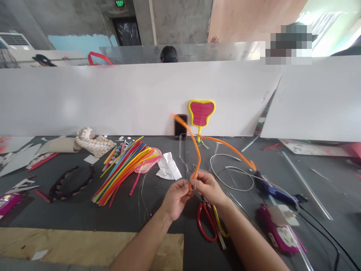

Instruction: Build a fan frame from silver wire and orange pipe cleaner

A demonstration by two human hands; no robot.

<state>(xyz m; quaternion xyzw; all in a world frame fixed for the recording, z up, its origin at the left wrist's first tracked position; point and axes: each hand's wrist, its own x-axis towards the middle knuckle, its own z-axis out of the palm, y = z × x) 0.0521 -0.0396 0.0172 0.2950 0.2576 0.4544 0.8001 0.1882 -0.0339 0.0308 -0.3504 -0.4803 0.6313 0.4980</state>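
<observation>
the left hand and the right hand are close together above the dark table. the fingertips of both are pinched on the low end of an orange pipe cleaner, which curves up toward the phone. red scissors lie just under the right wrist, and a bundle of coloured pipe cleaners lies to the left.

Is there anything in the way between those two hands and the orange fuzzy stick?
Nothing visible. The left hand and the right hand both pinch the orange fuzzy stick at its lower end. The red scissors lie on the table below the hands, not between.
</observation>
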